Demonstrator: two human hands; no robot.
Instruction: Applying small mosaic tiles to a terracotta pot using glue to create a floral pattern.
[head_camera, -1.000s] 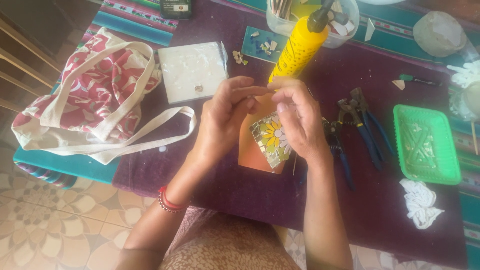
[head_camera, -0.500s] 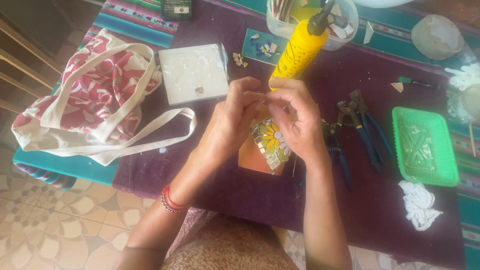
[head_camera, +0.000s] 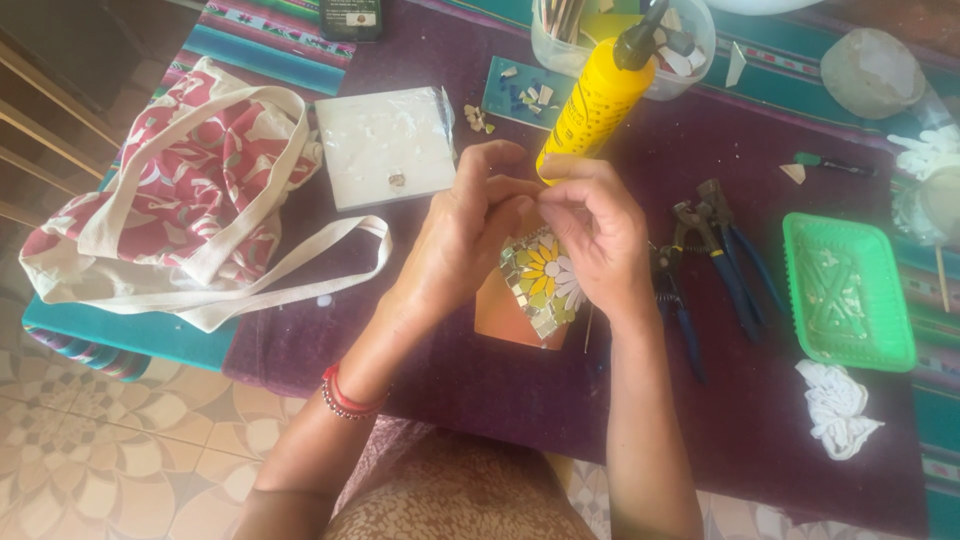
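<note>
Two hands are working together over the tabletop (head_camera: 500, 400): the left hand (head_camera: 465, 235) and the right hand (head_camera: 600, 235). One orange piece with a mosaic flower (head_camera: 540, 290) is lying under them. One yellow glue bottle (head_camera: 595, 100) is standing behind. Two blue-handled pliers (head_camera: 725, 250) are lying to the right, beside one green tray (head_camera: 845, 290). One white square tile (head_camera: 385, 145), one red-patterned cloth bag (head_camera: 180, 190) and one crumpled white rag (head_camera: 835, 405) are lying around.

Soft daylight, faint shadows, slight blur
</note>
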